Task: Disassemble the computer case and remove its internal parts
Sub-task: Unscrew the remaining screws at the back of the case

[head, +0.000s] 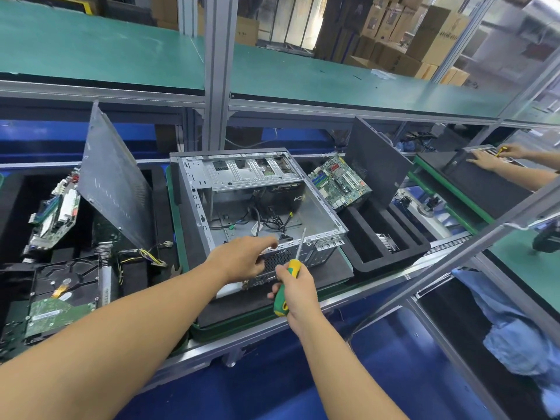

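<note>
The right fingers [283, 275] are wrapped tight round the green and yellow handle of a screwdriver [289, 281], whose thin shaft points up and away, its tip level with the near rim of the case [330, 213]. The right hand [295, 287] sits just in front of the case's rear panel, near the fan grille [277, 260]. The left fingers [269, 242] are stretched out loosely, holding nothing, reaching over that same near rim; whether they touch the metal cannot be told. The left hand [242, 257] is the nearer of the two to the case's inside.

The case lies on its side on a dark mat, open face up, its long axis running away from the person and slightly leftward. Its floor looks stripped: only loose cables [272, 221] lie there, straight ahead of the left fingertips and a little lower, with the drive cage [248, 174] at the far end. So the likely next move is a short reach forward and down with the left hand, the right keeping the tool clear.

A side panel [113, 180] leans up at the left, above a tray with a hard drive [65, 286] and a board [56, 213]. Another board [341, 181] leans in the tray at the right. Another person's hands work at the far right.
</note>
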`<state>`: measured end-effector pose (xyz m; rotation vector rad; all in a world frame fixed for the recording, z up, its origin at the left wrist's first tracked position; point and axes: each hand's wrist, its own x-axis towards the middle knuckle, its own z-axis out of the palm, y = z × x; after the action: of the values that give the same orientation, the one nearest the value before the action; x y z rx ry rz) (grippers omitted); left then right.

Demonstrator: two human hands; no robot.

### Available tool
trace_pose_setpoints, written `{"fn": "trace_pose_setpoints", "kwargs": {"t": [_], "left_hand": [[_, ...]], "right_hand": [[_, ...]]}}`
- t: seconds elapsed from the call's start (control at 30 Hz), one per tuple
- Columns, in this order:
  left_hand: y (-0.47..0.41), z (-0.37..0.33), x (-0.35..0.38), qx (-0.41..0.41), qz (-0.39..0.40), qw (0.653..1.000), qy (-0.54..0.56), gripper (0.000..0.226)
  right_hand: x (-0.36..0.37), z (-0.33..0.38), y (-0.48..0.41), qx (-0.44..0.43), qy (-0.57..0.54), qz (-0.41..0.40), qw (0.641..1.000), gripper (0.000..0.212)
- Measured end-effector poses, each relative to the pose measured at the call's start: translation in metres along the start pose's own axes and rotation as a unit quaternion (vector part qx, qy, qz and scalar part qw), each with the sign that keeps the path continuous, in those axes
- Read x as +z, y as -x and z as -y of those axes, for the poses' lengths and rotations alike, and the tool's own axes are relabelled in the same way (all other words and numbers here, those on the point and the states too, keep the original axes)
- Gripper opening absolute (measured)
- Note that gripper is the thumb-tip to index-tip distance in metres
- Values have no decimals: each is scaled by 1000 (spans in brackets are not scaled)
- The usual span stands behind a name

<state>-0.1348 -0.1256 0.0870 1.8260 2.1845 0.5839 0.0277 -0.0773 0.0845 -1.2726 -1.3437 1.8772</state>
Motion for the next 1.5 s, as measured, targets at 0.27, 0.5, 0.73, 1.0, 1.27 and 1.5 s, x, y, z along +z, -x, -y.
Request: {"fn": "trace_pose_setpoints", "kwargs": {"t": [0.27, 0.5, 0.73, 1.0, 1.27, 1.5], "left_hand": [[-3, 4, 2, -43, 10, 999, 15, 39], [-4, 5, 3, -49, 19, 999, 11, 34], [-2, 0, -1, -51, 38, 998, 5, 37], [-3, -1, -5, -58, 33, 997, 35, 37], [-11, -4, -6, -108, 59, 992, 42, 46], [-46, -15, -1, -126, 5, 989, 77, 34]], "right_hand": [[25, -5, -21, 67, -64, -34, 995, 12], [26, -3, -25, 43, -4, -41, 998, 12], [29, -1, -26, 29, 37, -43, 998, 13], [18, 0, -22, -6, 60, -42, 997, 11], [-25, 28, -23, -45, 47, -63, 996, 11], [-85, 69, -53, -52, 50, -77, 994, 11]]}}
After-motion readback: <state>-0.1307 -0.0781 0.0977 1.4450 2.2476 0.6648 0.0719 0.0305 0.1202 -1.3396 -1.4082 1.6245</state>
